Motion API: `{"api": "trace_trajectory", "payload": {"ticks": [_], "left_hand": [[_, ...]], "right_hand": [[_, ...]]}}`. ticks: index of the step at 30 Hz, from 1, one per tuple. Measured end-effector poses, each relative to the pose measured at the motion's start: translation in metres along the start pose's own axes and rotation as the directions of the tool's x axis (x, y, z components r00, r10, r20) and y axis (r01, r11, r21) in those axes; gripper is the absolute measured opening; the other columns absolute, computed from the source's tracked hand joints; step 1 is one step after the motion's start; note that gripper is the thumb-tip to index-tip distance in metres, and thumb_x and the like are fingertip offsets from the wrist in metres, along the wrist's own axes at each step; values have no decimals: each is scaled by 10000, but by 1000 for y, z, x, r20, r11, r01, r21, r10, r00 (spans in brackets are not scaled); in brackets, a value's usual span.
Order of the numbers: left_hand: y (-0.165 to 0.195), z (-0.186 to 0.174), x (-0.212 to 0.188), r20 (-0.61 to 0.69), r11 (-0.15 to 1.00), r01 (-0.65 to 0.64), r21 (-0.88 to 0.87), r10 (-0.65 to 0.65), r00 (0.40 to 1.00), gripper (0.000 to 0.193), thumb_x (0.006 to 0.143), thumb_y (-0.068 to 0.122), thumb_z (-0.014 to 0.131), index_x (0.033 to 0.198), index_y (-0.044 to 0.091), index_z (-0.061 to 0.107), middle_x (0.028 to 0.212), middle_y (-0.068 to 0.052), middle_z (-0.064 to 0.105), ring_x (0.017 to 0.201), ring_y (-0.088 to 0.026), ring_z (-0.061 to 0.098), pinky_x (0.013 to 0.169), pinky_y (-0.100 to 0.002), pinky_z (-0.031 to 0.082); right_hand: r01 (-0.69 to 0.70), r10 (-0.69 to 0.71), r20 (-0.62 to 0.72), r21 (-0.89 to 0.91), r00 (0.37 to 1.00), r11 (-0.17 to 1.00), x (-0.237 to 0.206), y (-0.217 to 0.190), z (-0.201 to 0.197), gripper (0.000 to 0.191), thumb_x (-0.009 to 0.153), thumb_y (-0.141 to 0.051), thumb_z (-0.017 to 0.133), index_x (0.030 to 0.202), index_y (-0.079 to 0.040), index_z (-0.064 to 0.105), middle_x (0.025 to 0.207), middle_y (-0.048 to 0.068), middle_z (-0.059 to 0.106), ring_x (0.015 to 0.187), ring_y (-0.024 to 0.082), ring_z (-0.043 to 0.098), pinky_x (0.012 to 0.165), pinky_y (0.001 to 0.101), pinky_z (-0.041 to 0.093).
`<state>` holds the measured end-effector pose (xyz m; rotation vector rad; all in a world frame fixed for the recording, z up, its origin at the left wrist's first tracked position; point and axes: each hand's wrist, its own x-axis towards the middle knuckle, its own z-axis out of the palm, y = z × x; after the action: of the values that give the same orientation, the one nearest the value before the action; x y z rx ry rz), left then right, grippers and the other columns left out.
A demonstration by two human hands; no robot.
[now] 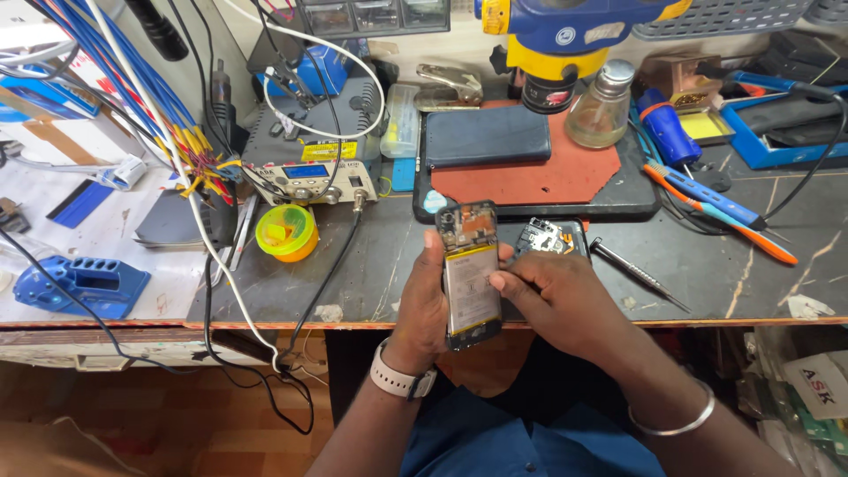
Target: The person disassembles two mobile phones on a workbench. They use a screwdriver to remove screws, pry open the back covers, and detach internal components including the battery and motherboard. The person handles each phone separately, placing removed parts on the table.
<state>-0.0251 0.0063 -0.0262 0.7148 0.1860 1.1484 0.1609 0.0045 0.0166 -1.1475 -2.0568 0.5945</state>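
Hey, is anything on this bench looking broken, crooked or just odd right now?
The phone in the left hand has its back off, battery and board bare, with the right hand touching its edge. The red mat has ragged, cut corners. The bench edge shows pale scratches.

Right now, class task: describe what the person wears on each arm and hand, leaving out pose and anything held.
Both forearms are bare, with no sleeves and no gloves. The left hand has a white-strapped wristwatch around its wrist. The right hand has a thin, plain silver metal bangle around its forearm. No rings can be made out on the fingers that show.
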Motion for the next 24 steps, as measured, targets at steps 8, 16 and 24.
{"api": "trace_trajectory", "payload": {"ticks": [8,16,24], "left_hand": [[12,6,-2,106,751,-36,659,-46,993,834,1060,651,175,1445,-14,499,1282,-129,669,1162,-205,686,1040,-357,552],[6,-8,4,62,965,188,184,-202,977,695,1084,547,360,1470,-13,499,1208,-124,659,1090,-208,662,994,-373,545],[8,-14,5,-44,938,268,219,-264,963,724,970,593,590,1386,4,537,1111,-100,662,995,-195,672,890,-358,562]], "right_hand": [[77,-68,-236,29,969,997,-7,4,-2,269,977,-237,657,818,-22,687,672,68,634,577,176,640,545,330,504],[21,2,-147,153,989,988,-4,7,-8,246,928,-247,704,782,-50,724,664,15,695,576,126,684,534,301,527],[287,-287,-2,7,958,958,5,19,-14,279,947,-236,699,734,-61,661,695,56,617,640,228,625,575,364,489]]}}
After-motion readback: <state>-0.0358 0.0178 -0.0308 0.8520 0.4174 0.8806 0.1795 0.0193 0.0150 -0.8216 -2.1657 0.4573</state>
